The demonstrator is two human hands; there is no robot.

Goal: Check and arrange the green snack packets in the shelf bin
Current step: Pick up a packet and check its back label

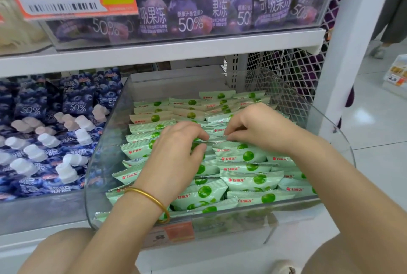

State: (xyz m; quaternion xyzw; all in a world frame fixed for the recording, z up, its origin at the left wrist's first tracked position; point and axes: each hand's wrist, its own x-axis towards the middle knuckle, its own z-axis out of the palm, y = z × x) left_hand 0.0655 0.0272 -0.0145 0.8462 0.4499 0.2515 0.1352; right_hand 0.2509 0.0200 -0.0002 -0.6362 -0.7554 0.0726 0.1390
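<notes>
Rows of green snack packets (248, 156) fill the clear shelf bin (103, 141), and at its middle the left hand (176, 152) and right hand (257, 128) pinch one of them with curled fingers.

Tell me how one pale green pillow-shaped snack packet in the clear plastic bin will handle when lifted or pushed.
Probably light and soft: the pale green snack packet looks puffed, its crimped ends thin enough to flex. Glossy film suggests it may slide over neighbours when pushed. Leaning in rows inside the clear plastic bin, it would likely flop rather than roll.
</notes>
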